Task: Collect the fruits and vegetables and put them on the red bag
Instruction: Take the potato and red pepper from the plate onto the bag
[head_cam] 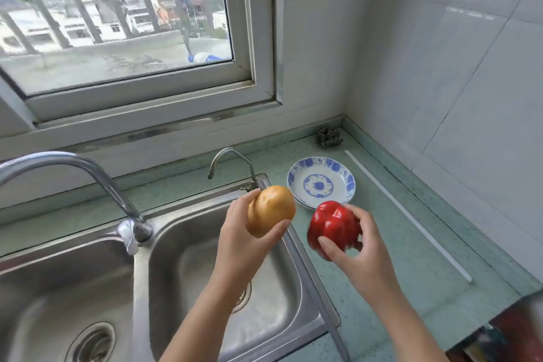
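Observation:
My left hand grips a round orange-yellow fruit in the air above the right edge of the steel sink. My right hand grips a red bell pepper just above the green counter, in front of the plate. The two items are side by side, a small gap between them. At the bottom right corner a blurred dark red object shows; I cannot tell what it is.
A double steel sink with two taps fills the left. A blue-patterned white plate lies on the green counter, a metal scourer in the back corner, a white strip along the tiled wall. A window stands behind.

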Motion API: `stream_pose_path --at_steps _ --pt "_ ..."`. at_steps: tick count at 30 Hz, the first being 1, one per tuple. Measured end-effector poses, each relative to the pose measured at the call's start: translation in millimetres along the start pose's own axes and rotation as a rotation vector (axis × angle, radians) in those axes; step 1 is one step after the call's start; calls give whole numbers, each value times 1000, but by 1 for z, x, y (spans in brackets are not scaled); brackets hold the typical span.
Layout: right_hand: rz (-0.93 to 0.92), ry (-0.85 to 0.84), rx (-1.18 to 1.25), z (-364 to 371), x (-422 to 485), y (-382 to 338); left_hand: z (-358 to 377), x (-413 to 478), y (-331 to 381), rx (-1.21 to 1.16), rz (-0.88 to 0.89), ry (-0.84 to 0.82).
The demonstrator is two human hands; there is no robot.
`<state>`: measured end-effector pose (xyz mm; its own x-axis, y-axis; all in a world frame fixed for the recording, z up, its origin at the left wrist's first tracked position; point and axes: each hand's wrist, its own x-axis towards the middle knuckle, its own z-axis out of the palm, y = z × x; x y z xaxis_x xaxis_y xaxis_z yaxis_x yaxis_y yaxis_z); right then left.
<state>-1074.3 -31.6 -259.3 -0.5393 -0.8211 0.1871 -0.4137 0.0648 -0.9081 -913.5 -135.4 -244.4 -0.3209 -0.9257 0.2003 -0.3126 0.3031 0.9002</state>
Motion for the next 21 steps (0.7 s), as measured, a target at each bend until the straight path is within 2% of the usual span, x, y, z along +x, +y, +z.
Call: stream_pose_path --at_steps 5,21 --pt "-30 -47 33 32 -36 -40 -63 -42 -3 -35 -9 79" --pt "-209 -377 87 177 -179 -149 -260 -218 -51 -103 -180 431"
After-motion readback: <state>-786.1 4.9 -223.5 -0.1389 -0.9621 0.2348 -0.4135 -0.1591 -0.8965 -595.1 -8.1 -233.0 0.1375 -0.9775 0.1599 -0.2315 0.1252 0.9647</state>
